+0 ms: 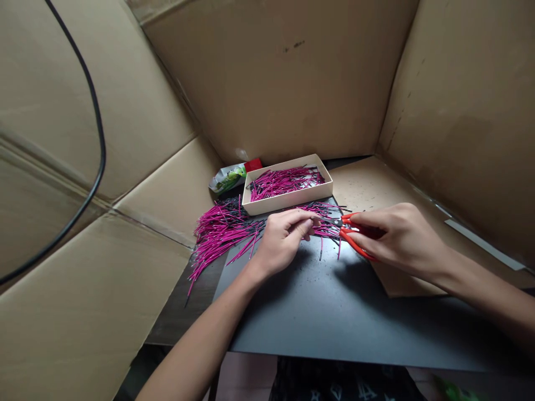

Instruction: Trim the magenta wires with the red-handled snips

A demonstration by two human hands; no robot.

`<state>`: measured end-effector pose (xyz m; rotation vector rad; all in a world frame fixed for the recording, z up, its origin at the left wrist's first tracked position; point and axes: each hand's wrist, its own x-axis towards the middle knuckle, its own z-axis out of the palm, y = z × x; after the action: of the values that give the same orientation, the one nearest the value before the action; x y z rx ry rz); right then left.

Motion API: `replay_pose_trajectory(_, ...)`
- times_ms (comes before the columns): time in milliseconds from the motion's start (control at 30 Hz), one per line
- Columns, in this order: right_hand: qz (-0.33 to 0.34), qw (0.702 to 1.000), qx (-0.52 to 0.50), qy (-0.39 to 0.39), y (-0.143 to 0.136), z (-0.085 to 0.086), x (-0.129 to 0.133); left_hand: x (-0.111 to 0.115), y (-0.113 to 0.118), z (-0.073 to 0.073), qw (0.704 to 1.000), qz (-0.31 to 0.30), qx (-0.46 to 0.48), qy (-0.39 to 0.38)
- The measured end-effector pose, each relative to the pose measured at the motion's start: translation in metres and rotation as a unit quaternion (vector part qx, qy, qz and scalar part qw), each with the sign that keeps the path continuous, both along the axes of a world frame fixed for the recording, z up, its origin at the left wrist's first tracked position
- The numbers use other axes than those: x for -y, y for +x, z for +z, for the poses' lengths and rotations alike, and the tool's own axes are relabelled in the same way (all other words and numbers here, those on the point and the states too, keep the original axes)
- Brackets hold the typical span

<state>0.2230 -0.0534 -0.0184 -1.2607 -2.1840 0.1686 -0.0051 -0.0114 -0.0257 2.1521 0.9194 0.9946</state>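
Between the fingertips of my left hand (pixel 284 236) is a thin piece that looks like one of the wires, mostly hidden by the fingers. My right hand (pixel 401 236) is closed around the red handles of a pair of scissors (pixel 355 239), their dark blades pointing left at my left fingertips. Behind and below both hands lie loose magenta wires with black ends. A large pile of these wires (pixel 223 225) spreads to the left. More wires (pixel 284 182) fill a shallow cream box (pixel 288 199) just beyond my left hand.
A crumpled green and silver packet with a red end (pixel 229 177) lies behind the box. Tall cardboard walls (pixel 284 83) enclose the back and sides. A flat cardboard sheet (pixel 376 184) covers the right of the dark grey work surface (pixel 301 317). A black cable (pixel 98 122) hangs at left.
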Motion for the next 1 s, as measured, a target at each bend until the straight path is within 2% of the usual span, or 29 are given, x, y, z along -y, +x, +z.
replay_pose_trajectory(100,-0.016,1.0,-0.01,0.015,0.0,0.0,0.0,-0.003,-0.002,0.0,0.995,0.051,-0.046,0.073)
replay_pose_trajectory(233,-0.029,1.0,-0.01,0.007,-0.001,0.002,0.001,-0.012,-0.013,0.001,0.966,0.166,-0.134,0.149)
replay_pose_trajectory(300,-0.029,1.0,-0.007,0.001,-0.002,0.002,0.001,-0.016,-0.022,0.003,0.935,0.233,-0.219,0.151)
replay_pose_trajectory(400,-0.029,1.0,-0.009,0.0,-0.002,0.002,0.001,-0.021,-0.038,0.006,0.863,0.351,-0.347,0.114)
replay_pose_trajectory(467,-0.028,1.0,-0.01,0.002,-0.002,0.002,0.001,-0.023,-0.047,0.007,0.819,0.388,-0.412,0.093)
replay_pose_trajectory(500,-0.028,1.0,-0.009,0.002,-0.002,0.002,0.001,-0.024,-0.05,0.007,0.807,0.395,-0.43,0.095)
replay_pose_trajectory(567,-0.029,1.0,-0.008,0.003,-0.002,0.003,0.001,-0.025,-0.052,0.006,0.806,0.388,-0.431,0.119)
replay_pose_trajectory(667,-0.026,1.0,-0.006,0.002,-0.002,0.003,0.001,-0.026,-0.045,0.004,0.852,0.337,-0.374,0.144)
replay_pose_trajectory(767,-0.023,1.0,-0.007,0.0,-0.002,0.003,0.001,-0.023,-0.031,0.001,0.914,0.222,-0.317,0.123)
replay_pose_trajectory(833,-0.026,1.0,-0.01,0.001,-0.002,0.003,0.001,-0.02,-0.022,-0.002,0.939,0.143,-0.29,0.117)
replay_pose_trajectory(900,-0.03,0.999,-0.015,0.0,-0.002,0.003,0.001,-0.016,-0.016,-0.006,0.947,0.102,-0.285,0.112)
replay_pose_trajectory(1000,-0.031,0.999,-0.015,-0.002,-0.002,0.002,0.001,-0.011,-0.01,-0.013,0.944,0.082,-0.301,0.109)
